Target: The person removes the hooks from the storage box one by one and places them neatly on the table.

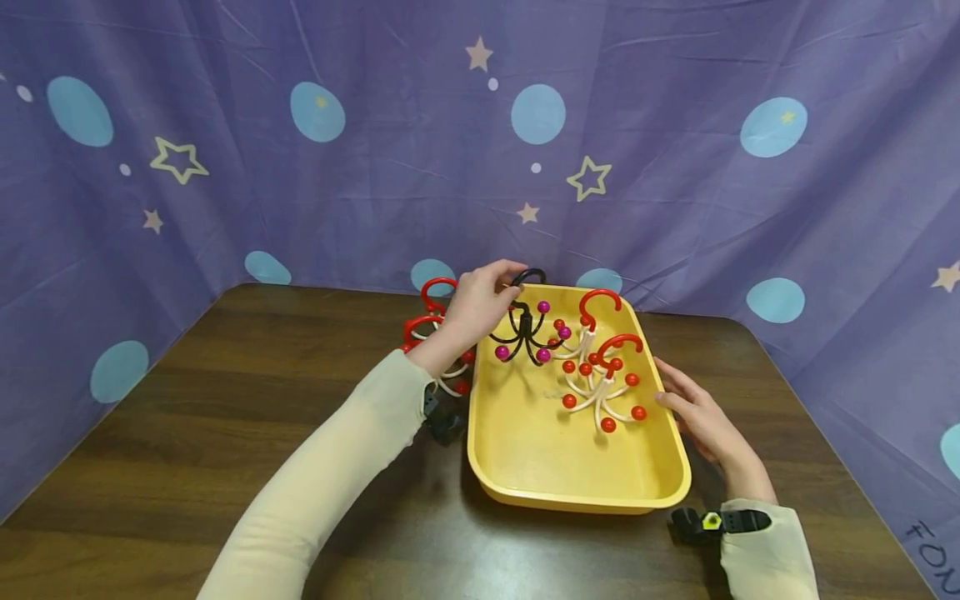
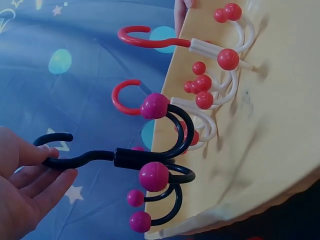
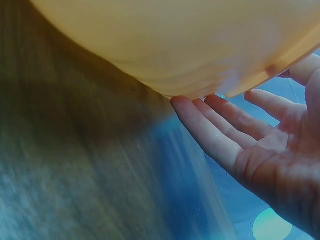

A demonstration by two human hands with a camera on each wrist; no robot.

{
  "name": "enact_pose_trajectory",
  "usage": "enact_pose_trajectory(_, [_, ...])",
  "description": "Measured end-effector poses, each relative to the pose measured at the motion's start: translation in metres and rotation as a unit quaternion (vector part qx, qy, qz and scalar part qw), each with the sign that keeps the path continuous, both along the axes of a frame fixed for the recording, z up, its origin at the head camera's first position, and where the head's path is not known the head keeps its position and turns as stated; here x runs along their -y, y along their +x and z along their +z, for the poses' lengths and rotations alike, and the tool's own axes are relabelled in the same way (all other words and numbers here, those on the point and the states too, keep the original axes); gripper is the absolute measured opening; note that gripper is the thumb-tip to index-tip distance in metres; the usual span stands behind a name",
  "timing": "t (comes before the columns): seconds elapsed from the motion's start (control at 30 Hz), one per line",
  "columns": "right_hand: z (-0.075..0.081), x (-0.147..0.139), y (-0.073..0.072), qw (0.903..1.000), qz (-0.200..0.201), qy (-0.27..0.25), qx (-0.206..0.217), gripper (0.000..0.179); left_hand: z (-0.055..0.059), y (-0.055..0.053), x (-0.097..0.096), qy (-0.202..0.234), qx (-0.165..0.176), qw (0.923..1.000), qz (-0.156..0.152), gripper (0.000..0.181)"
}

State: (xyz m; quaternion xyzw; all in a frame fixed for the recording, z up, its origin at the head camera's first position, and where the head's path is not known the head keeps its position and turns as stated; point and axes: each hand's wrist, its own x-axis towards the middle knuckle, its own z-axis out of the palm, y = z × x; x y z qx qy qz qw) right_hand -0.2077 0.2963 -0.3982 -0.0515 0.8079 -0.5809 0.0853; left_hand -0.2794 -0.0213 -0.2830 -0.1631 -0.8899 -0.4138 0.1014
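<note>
My left hand point(image 1: 476, 307) pinches the curved top of a black multi-arm hanging hook point(image 1: 527, 327) between thumb and fingers. That hook has magenta balls on its arm tips and hangs over the far left part of a yellow tray point(image 1: 540, 471). Seen from the left wrist, the black hook point(image 2: 127, 158) lies across the fingers by its bent end. My right hand point(image 1: 703, 418) is at the tray's right side; in the right wrist view its extended fingers point(image 3: 207, 131) touch the outer wall. Two white hooks with red tops and red balls, one nearer point(image 1: 604, 390) and one farther point(image 1: 589, 337), sit inside the tray.
Left of the tray, partly behind my left forearm, more red-and-white hooks point(image 1: 427, 323) stand on the brown wooden table point(image 1: 247, 400). A purple curtain point(image 1: 420, 167) with stars and blue dots surrounds the table's back and sides.
</note>
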Motion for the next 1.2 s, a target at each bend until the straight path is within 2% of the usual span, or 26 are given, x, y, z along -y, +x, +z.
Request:
enact_pose_trajectory(0.23, [0.000, 0.000, 0.000, 1.0000, 0.003, 0.000, -0.003, 0.063, 0.005, 0.009, 0.005, 0.012, -0.005, 0.9996, -0.026, 0.031])
enact_pose_trajectory(0.47, [0.000, 0.000, 0.000, 1.0000, 0.002, 0.002, -0.003, 0.062, 0.009, 0.019, 0.011, 0.016, -0.028, 0.9988, -0.038, 0.027])
enact_pose_trajectory(0.67, [0.001, 0.000, 0.001, 1.0000, 0.004, -0.001, -0.004, 0.062, 0.009, 0.025, 0.019, 0.024, -0.018, 0.9984, -0.048, 0.026])
enact_pose_trajectory(0.83, [0.001, 0.001, 0.001, 1.0000, 0.002, -0.003, -0.001, 0.063, 0.009, 0.030, 0.027, 0.028, -0.044, 0.9970, -0.056, 0.025])
enact_pose_trajectory(0.93, [0.002, 0.000, 0.001, 1.0000, -0.001, -0.002, 0.000, 0.063, 0.009, 0.033, 0.032, 0.028, -0.061, 0.9961, -0.058, 0.025])
enact_pose_trajectory(1.2, [0.001, 0.000, 0.001, 1.0000, -0.002, 0.007, 0.000, 0.063, 0.011, 0.041, 0.048, 0.041, -0.067, 0.9953, -0.056, 0.026])
